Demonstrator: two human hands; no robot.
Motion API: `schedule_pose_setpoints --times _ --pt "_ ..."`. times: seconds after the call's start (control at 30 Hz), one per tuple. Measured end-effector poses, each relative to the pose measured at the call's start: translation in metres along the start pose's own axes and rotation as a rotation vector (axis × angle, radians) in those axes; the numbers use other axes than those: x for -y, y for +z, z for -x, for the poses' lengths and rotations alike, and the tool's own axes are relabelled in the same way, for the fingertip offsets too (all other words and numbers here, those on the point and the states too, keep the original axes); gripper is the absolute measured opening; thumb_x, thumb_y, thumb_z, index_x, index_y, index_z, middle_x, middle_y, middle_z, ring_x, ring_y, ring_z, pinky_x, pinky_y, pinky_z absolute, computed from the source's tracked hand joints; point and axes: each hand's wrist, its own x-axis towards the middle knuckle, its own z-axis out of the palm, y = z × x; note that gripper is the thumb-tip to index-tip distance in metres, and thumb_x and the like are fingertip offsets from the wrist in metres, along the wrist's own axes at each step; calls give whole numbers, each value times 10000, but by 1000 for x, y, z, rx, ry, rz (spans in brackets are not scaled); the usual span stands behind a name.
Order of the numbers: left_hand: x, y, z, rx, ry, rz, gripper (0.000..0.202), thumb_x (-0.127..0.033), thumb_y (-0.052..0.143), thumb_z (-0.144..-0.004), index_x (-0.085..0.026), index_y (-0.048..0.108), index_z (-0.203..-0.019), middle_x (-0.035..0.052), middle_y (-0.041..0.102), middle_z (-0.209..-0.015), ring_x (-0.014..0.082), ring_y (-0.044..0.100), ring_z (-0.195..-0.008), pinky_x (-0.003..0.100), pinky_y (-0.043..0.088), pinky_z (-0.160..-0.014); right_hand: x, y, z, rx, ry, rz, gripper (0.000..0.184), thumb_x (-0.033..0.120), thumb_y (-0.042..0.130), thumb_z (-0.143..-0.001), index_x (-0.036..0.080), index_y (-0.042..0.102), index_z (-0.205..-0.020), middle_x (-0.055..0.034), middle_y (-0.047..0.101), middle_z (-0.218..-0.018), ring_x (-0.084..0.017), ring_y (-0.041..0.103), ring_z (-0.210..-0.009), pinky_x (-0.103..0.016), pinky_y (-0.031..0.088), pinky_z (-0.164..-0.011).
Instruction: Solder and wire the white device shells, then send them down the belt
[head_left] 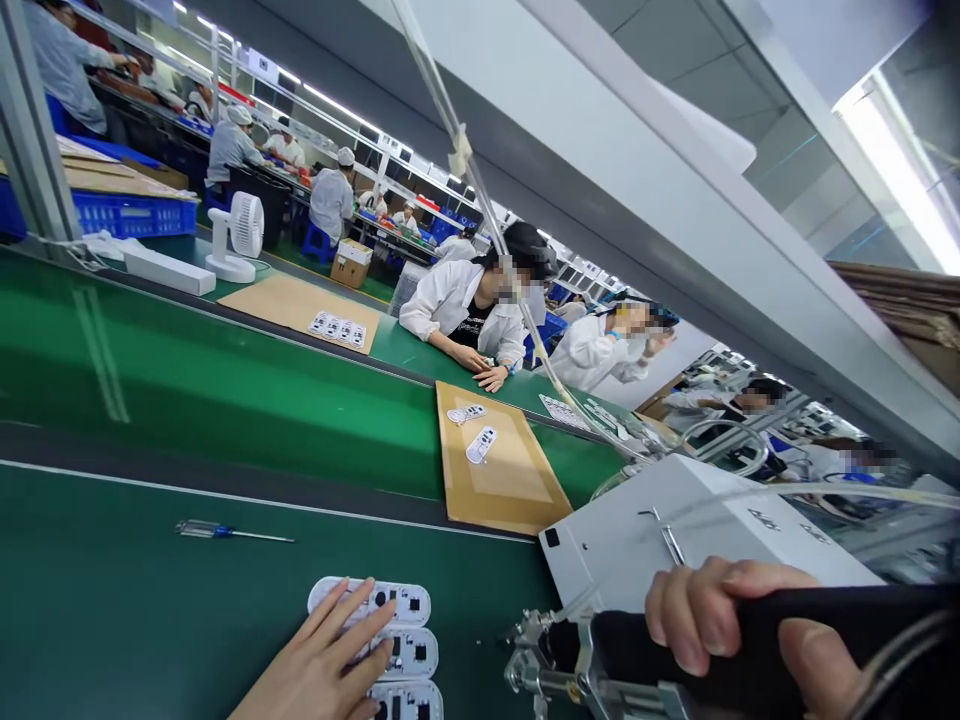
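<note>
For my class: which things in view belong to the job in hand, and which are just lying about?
Seemingly in use:
White pieces, partly covered by the left hand
Black tool, gripped by the right hand

Seemingly just lying about:
Screwdriver, untouched on the green table
White fan, standing farther back

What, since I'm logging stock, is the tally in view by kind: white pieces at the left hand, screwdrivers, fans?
White pieces at the left hand: 3 (lowest cut off by the picture's edge)
Screwdriver: 1
Fan: 1
Total: 5
</note>
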Motion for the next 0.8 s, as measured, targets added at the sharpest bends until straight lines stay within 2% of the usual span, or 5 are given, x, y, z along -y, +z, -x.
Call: schedule_pose_setpoints --times 0.13,0.27,0.37,0.6,0.8 --pt "-9 2 0 -58 27 60 324 -392 578 -1019 -306 663 -1320 -23 628 -1425 261 613 -1267 318 542 -1025 -4 10 2 64 16 -25 185 470 749 -828 302 692 -878 44 470 -549 -138 365 -417 -328 320 -446" --pt "-16 -8 -3 -79 41 52 295 -414 573 -1031 -287 688 -1272 11 687 -1343 220 658 -1191 259 558 -955 -8 21 4 108 13 -28 188 486 729 -858 305 690 -893 45 464 -559 -135 383 -418 -318 325 -450" --pt "-18 -16 -6 -73 15 75 312 -433 557 -1036 -292 682 -1285 38 692 -1334 218 674 -1172 252 569 -932 -11 28 6 154 15 -26 174 475 708 -879 305 685 -909 46 475 -565 -134 411 -423 -316 338 -453" --pt "-18 -19 -8 -56 8 84 277 -404 547 -1043 -281 710 -1231 40 703 -1308 213 669 -1182 254 570 -942 -16 40 8 139 13 -20 179 467 706 -888 291 674 -900 47 482 -574 -132 420 -432 -314 330 -461" --pt "-18 -25 -13 -36 50 23 253 -397 567 -1028 -239 735 -1133 83 728 -1255 245 691 -1141 297 600 -894 -18 39 8 129 41 -15 178 468 709 -871 293 672 -866 39 473 -586 -137 419 -436 -322 324 -462"
